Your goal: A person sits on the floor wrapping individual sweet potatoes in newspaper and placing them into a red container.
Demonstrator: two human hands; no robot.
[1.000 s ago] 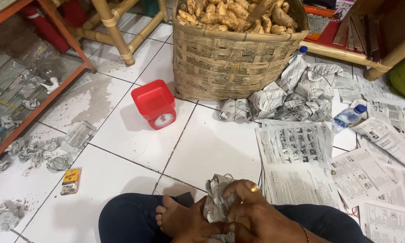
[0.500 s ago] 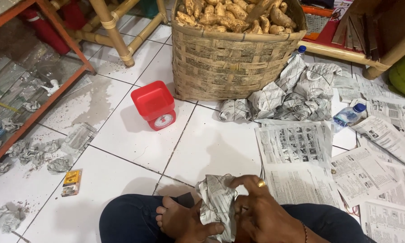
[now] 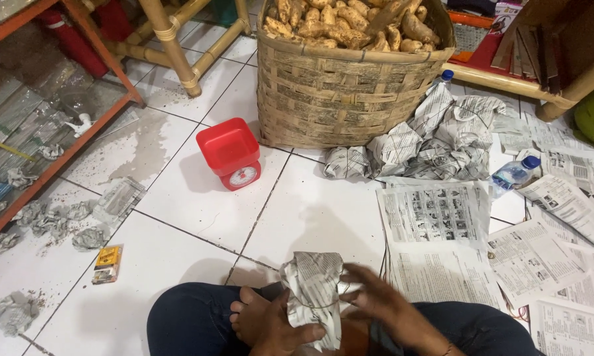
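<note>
Step in hand: wrapping; a newspaper bundle is being closed up in the lap of a person seated cross-legged on the white tiled floor.
Left hand: fingers curled under and around the lower part of the bundle, gripping it from beneath.
Right hand: blurred, fingers spread and lying against the bundle's right side, pressing paper rather than clasping it, as far as the blur lets me tell.
Where the bundle sits: upright between both hands, just above the dark trousers, its crumpled top sticking up free.
What is inside: hidden by the paper; cannot tell.
Nearby stock: a woven basket heaped with brown tubers stands well ahead.
Finished-looking parcels: a cluster of wrapped newspaper packets lies against the basket's foot.
Fresh paper: flat newspaper sheets spread just to the person's right.
Scale: a red kitchen scale sits left of the basket.
What the next move seems to call for: I judge the loose top needs twisting or tucking down while the lower hand keeps its hold.
</note>
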